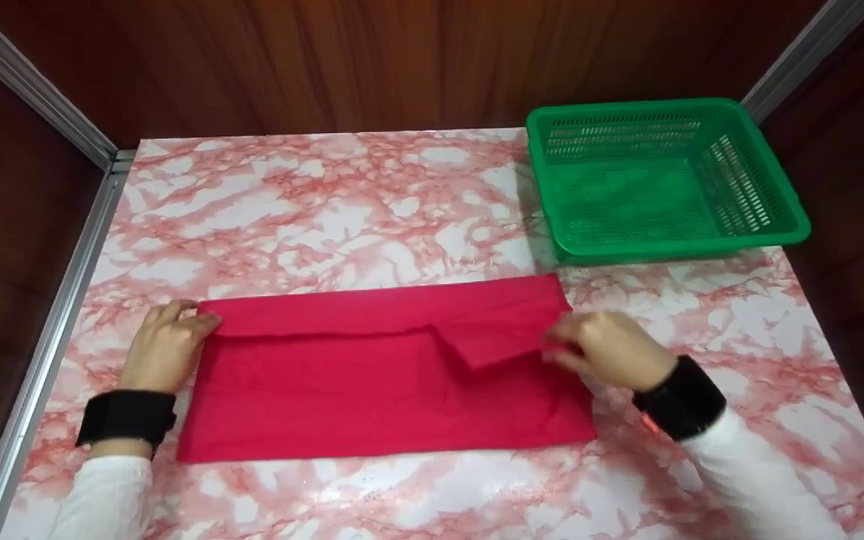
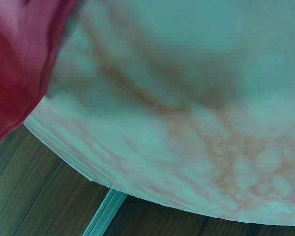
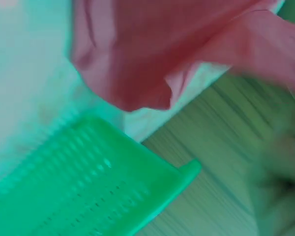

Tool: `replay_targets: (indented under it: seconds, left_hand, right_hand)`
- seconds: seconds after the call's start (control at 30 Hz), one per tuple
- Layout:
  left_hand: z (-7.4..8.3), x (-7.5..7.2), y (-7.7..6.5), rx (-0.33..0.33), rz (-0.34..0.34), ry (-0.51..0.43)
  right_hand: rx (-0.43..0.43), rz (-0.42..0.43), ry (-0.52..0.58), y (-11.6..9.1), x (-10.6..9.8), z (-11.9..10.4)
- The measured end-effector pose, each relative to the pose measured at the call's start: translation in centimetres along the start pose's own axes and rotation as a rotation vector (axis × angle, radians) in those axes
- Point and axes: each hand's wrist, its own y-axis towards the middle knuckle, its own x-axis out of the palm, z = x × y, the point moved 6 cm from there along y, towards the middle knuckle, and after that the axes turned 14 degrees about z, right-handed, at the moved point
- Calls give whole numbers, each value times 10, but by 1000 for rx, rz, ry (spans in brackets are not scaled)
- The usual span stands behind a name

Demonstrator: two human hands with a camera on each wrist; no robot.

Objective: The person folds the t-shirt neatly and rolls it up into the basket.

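A red cloth (image 1: 327, 397) lies as a wide rectangle on the table, its upper part doubled over in a flap (image 1: 327, 311). At the cloth's upper left corner, my left hand (image 1: 160, 349) grips the folded edge between fingers and thumb. My right hand (image 1: 608, 349) pinches the flap's right end and holds it slightly lifted, so a slanting crease runs toward the middle. Part of the cloth (image 3: 152, 49) hangs in the right wrist view, with blurred fingers (image 3: 282, 191) at the right edge. The left wrist view shows a cloth edge (image 2: 19, 73) at upper left.
A green plastic basket (image 1: 668, 251) with slotted walls stands at the back right, just beyond the cloth. The marbled pink and white table (image 1: 312, 202) meets dark wood panels (image 1: 327, 67) at the back, with metal strips (image 1: 64, 277) along the sides.
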Motion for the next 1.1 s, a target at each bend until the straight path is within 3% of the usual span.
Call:
replay_targets:
  seconds: [0.07,0.13,0.3,0.43,0.57,0.67,0.9,1.0,1.1]
  left_hand:
    - [3,3,-12,-45,-49,4]
    - [8,5,-22,-108,-72,5]
    - [28,12,-31,-255,-109,-22]
    - [51,26,-25,-322,-251,-93]
    - [75,41,-11,-311,-438,-169]
    - [91,49,4,-269,-527,-219]
    - [117,65,26,-172,-589,-278]
    - [124,74,26,-173,-614,-306]
    - [127,85,22,-204,-662,-327]
  right_hand:
    - [68,-105,26,-19,10,-1]
    - [121,-144,33,-33,18,-2]
    - [161,-22,-8,-52,27,-17]
    - [198,35,-25,-60,35,-41]
    - [236,62,-84,-65,40,-64]
    - [255,87,-127,-68,42,-79]
    - [384,111,-185,-71,57,-99]
    - [424,89,-185,-69,71,-99]
    - [463,9,-175,-69,87,-96]
